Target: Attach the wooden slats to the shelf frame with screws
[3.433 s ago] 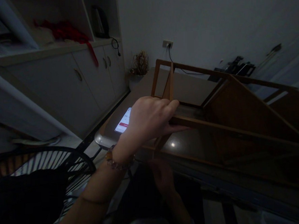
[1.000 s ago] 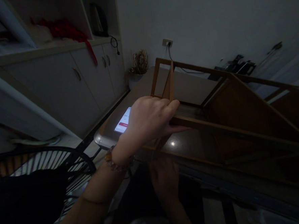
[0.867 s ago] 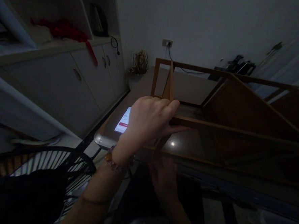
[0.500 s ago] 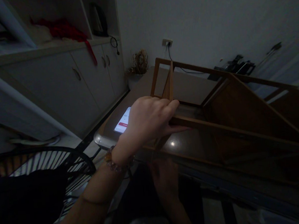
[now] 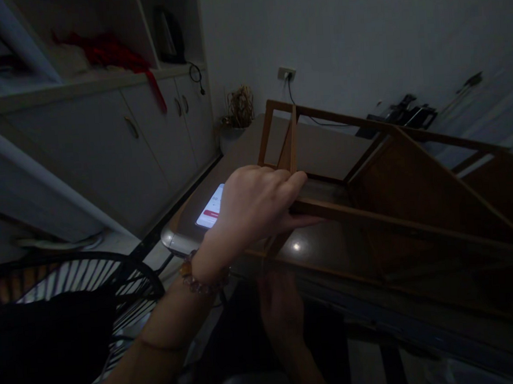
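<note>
A wooden frame rack (image 5: 395,183) with slanted panels stands on a dark glossy table (image 5: 321,249). My left hand (image 5: 257,206), with a bead bracelet at the wrist, is closed over the near left corner of the rack's top rail. My right hand (image 5: 281,309) is in deep shadow below the table's front edge, reaching up toward the rack's lower corner; its fingers are hidden. A phone (image 5: 210,207) with a lit screen lies on the table just left of my left hand.
White cabinets (image 5: 149,140) run along the left wall, with a red cloth (image 5: 113,53) and a kettle (image 5: 169,38) on the shelf above. A slatted chair back (image 5: 83,278) is at lower left. A wall socket (image 5: 287,73) and dried plant (image 5: 239,109) lie beyond the table.
Almost nothing has changed. My left hand keeps its grip on the rack's corner, and my right hand has shifted only slightly in the shadow below the table edge.
</note>
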### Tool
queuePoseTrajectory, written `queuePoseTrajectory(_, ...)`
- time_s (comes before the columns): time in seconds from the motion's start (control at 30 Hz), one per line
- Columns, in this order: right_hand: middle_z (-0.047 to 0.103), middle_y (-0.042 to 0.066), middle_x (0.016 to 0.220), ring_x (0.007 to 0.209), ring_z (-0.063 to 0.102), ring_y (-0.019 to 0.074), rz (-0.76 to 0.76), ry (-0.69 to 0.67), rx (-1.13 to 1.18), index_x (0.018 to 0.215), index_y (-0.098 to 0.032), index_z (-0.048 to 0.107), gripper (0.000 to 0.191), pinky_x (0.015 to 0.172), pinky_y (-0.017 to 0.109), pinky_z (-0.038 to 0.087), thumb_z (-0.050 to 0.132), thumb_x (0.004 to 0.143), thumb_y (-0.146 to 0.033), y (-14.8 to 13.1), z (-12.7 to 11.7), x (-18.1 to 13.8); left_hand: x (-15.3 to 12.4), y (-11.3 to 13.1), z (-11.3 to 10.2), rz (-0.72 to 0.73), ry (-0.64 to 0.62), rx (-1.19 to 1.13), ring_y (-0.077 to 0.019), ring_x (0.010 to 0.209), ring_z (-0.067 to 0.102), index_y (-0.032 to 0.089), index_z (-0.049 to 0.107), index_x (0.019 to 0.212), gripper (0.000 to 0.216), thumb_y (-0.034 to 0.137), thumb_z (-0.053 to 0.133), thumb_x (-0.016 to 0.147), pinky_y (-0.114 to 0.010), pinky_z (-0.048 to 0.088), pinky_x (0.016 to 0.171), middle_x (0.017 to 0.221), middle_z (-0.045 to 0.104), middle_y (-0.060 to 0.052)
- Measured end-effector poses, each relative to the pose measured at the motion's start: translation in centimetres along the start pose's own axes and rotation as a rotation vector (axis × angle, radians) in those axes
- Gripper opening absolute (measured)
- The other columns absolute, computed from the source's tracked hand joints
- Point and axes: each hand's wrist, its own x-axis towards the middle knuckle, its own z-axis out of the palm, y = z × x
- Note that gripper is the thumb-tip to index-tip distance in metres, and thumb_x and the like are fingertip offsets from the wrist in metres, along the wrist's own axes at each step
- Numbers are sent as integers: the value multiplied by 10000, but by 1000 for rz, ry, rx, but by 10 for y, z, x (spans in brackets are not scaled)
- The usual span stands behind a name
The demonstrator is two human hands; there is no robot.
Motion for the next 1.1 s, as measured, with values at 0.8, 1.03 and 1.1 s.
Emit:
queuePoseTrajectory(0.8, 694, 32, 705, 665, 651, 181, 599, -149, 896, 784, -193, 623, 359, 623, 276, 504, 584, 818, -549, -6, 9, 0, 0, 0, 1, -4, -7, -16, -144, 546, 552, 199, 621, 798, 577, 752, 461, 766, -306, 144, 519, 644, 654, -13)
queuePoseTrajectory(1.03, 693, 17, 717, 586, 612, 144, 731, -129, 1102, 986, -189, 596, 433, 522, 240, 462, 641, 768, -560, -5, 23, -6, -1, 0, 1, 2, -2, -12, -147, 552, 557, 196, 620, 796, 568, 739, 455, 781, -300, 140, 523, 647, 661, -13)
queuePoseTrajectory(1.1, 682, -2, 707, 501, 548, 112, 774, -119, 1149, 1079, -201, 551, 476, 434, 207, 388, 633, 777, -559, -7, 27, -9, -1, 0, 1, 3, -1, -8, -149, 552, 557, 196, 617, 793, 570, 745, 469, 768, -300, 140, 523, 645, 661, -13)
